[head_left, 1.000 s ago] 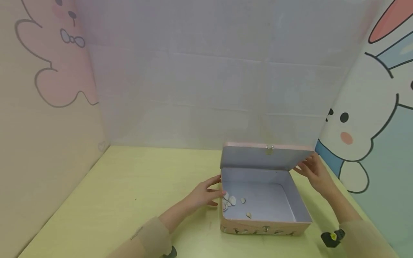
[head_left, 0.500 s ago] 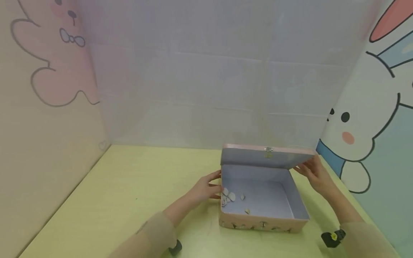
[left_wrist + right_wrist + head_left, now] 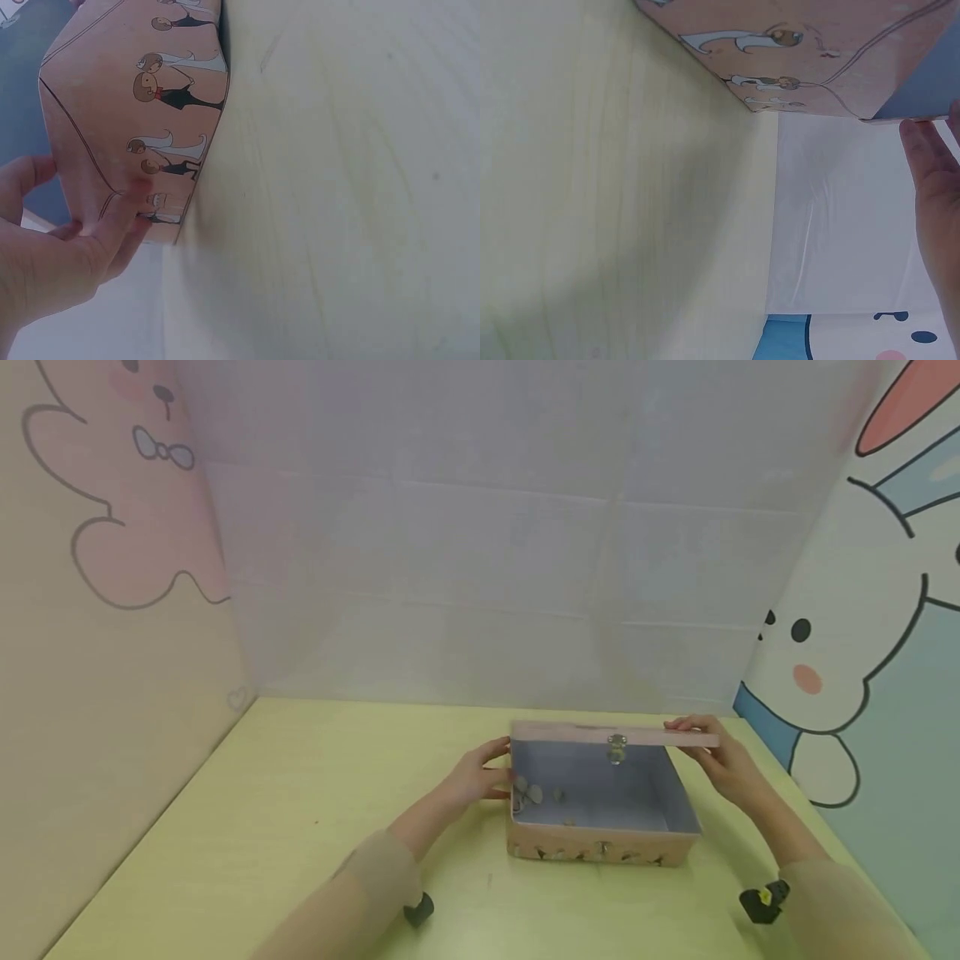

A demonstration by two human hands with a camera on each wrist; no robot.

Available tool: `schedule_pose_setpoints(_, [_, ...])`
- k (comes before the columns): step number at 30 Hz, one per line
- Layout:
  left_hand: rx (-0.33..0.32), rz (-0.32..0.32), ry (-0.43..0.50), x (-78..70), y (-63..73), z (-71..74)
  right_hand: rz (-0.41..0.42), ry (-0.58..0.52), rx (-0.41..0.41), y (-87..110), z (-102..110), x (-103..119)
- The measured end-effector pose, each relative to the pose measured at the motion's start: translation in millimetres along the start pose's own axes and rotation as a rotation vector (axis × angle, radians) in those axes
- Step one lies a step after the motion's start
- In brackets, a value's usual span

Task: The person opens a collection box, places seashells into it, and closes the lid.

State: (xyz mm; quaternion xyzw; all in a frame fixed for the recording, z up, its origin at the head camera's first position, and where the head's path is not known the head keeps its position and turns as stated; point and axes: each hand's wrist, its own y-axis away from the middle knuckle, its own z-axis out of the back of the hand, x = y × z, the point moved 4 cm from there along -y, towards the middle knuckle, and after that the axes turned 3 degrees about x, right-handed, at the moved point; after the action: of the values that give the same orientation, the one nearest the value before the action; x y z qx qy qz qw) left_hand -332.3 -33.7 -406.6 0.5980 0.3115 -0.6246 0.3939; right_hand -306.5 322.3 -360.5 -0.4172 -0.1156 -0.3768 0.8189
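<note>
A pink tin-like box [image 3: 600,847] printed with cartoon couples sits right of centre, its inside grey-blue. Its hinged lid [image 3: 562,733] tilts forward over the back part, a metal clasp [image 3: 617,747] dangling from its front edge. Several small whitish shell-like pieces [image 3: 534,793] lie inside at the left, partly in shade. My left hand [image 3: 471,777] rests with spread fingers against the box's left side; in the left wrist view its fingers [image 3: 120,214] touch the printed wall. My right hand [image 3: 723,758] holds the lid's right edge, fingers on top and thumb beneath.
The box stands on a pale yellow tabletop [image 3: 337,810]. A whitish sheet wall [image 3: 420,552] rises behind it. Side panels with cartoon animals flank the table, the rabbit panel [image 3: 847,635] close to the right hand. Dark straps [image 3: 765,900] sit at both wrists.
The lid has come forward and down with my right hand, hiding more of the box's inside. The box has shifted slightly away from me, and my left hand has stayed at its side.
</note>
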Motion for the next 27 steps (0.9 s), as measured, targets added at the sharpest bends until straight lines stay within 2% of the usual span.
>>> schedule_pose_setpoints(3, [-0.008, -0.009, -0.003, -2.7, -4.5, 3.5, 0.002, 0.054, 0.001, 0.5, 0, -2])
schedule_pose_setpoints(9, [-0.014, 0.014, 0.024, -6.7, -6.4, 6.1, -0.031, 0.058, 0.028, 5.0, -1, -8])
schedule_pose_setpoints(13, [-0.029, 0.048, 0.066, -11.3, -1.5, 6.5, -0.055, 0.013, 0.060, 9.2, -2, -9])
schedule_pose_setpoints(17, [-0.015, 0.062, 0.033, -18.7, 8.3, 2.7, -0.054, -0.037, 0.076, 13.0, -5, -9])
schedule_pose_setpoints(21, [0.018, 0.057, -0.014, -21.9, 18.4, -4.1, -0.043, -0.011, 0.062, 16.4, -7, -9])
schedule_pose_setpoints(27, [0.053, 0.041, -0.029, -17.8, 26.9, -10.5, -0.027, 0.031, 0.050, 20.3, -9, -9])
